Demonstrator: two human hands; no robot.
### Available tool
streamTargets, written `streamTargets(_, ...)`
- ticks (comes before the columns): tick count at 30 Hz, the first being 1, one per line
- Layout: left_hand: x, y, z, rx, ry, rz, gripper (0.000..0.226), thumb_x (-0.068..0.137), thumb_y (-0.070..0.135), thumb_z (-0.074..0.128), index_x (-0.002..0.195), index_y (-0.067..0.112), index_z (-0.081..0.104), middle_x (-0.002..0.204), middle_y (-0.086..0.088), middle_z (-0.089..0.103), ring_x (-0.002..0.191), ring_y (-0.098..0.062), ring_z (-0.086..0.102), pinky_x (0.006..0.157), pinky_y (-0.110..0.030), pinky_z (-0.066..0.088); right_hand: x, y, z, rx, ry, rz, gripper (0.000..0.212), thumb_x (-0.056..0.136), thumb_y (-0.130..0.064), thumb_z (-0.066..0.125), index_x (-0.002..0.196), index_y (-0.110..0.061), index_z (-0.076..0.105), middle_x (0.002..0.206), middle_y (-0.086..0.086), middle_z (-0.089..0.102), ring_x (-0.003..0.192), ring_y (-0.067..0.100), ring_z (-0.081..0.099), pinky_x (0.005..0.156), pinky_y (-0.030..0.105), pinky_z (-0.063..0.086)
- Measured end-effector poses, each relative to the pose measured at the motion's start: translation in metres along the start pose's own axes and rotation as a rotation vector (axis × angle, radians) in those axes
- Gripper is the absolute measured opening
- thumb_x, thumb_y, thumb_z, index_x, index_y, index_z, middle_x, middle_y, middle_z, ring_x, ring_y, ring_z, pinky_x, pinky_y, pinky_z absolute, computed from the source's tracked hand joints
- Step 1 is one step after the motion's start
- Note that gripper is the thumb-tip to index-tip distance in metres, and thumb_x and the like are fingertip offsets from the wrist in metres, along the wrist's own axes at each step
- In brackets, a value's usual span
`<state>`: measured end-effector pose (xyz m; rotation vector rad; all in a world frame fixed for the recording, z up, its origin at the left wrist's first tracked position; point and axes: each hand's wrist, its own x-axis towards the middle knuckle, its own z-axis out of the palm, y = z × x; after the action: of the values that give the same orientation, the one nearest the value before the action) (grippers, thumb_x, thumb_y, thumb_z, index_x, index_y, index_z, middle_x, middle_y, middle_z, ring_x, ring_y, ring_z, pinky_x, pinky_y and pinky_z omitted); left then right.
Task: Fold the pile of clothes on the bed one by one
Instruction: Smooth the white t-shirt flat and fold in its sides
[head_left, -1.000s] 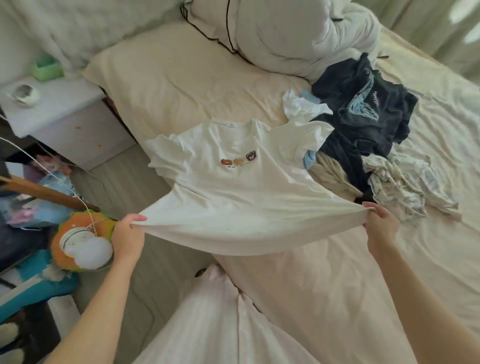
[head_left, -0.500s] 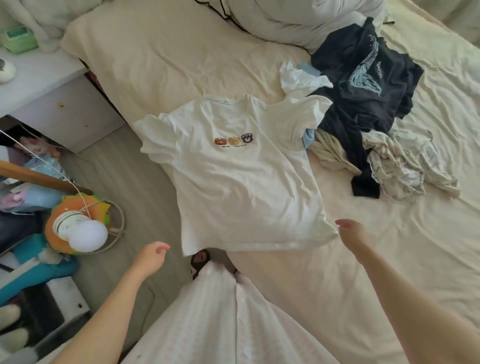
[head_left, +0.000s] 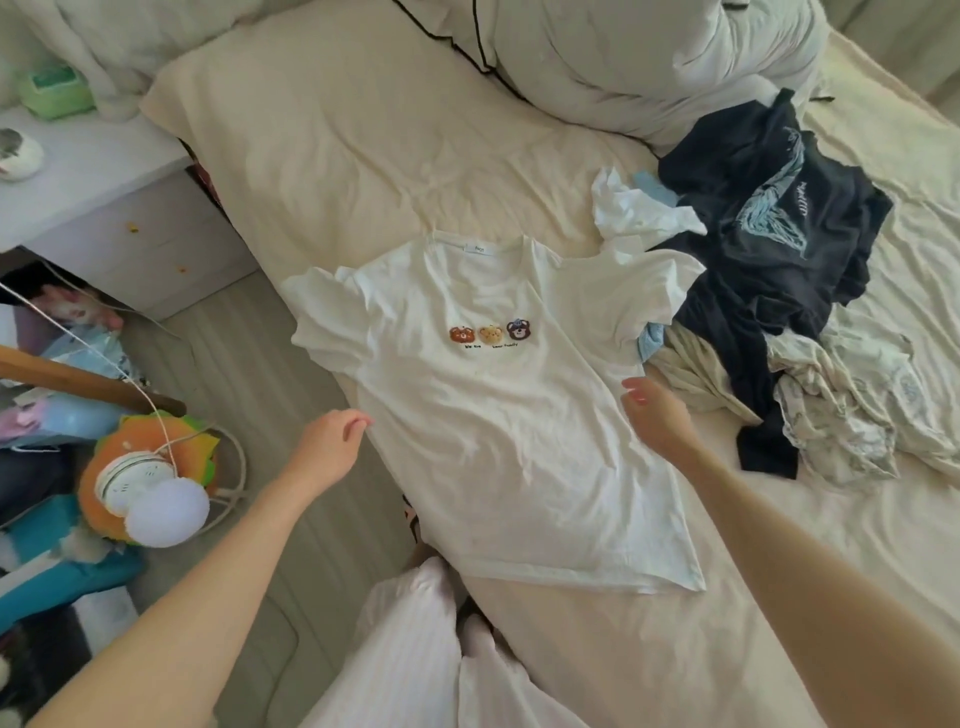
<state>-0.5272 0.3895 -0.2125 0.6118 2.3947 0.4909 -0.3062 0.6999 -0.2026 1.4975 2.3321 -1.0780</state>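
Note:
A white T-shirt with three small bear faces on the chest lies spread flat, front up, at the bed's near left edge. My left hand hovers at the shirt's left side seam, fingers loosely curled, holding nothing. My right hand is over the shirt's right side, fingers relaxed, holding nothing. To the right lies the pile of clothes: a dark navy printed shirt on top, white and pale blue pieces, and cream patterned fabric.
A cream sheet covers the bed. A bunched white duvet sits at the head. A white nightstand stands left, with a green box on it. An orange plush fan and clutter fill the floor at left.
A second ago both hands held the shirt's hem stretched in the air. They let go, the shirt now lies flat, and both hands have moved forward to its sides.

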Motion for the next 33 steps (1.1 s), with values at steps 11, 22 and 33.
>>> streamTargets(11, 0.264, 0.021, -0.021, 0.199, 0.166, 0.235, 0.029, 0.095, 0.008, 0.048, 0.119, 0.002, 0.061, 0.124, -0.018, 0.056, 0.114, -0.037, 0.05, 0.097, -0.047, 0.039, 0.225, -0.082, 0.023, -0.202, 0.017, -0.119, 0.034, 0.098, -0.016, 0.041, 0.13, -0.009, 0.052, 0.125, 0.016, 0.057, 0.112, 0.033, 0.055, 0.093, 0.035, 0.041)
streamTargets(22, 0.377, 0.013, 0.004, 0.123, 0.277, 0.167, 0.024, 0.093, 0.023, 0.056, 0.101, 0.002, 0.066, 0.095, -0.018, 0.061, 0.093, -0.035, 0.054, 0.079, -0.038, 0.04, 0.356, -0.11, 0.077, -0.314, -0.005, -0.172, 0.041, 0.096, -0.03, 0.052, 0.13, -0.007, 0.054, 0.135, 0.017, 0.051, 0.126, 0.034, 0.042, 0.104, 0.039, 0.03)
streamTargets(33, 0.411, 0.029, -0.048, 0.012, 0.28, 0.28, 0.019, 0.099, 0.02, 0.045, 0.099, 0.006, 0.059, 0.072, -0.015, 0.057, 0.071, -0.039, 0.056, 0.068, -0.045, 0.045, 0.375, -0.118, 0.024, -0.194, 0.315, -0.331, 0.021, 0.098, -0.02, 0.046, 0.097, -0.003, 0.059, 0.072, 0.016, 0.056, 0.074, 0.038, 0.056, 0.065, 0.039, 0.04)
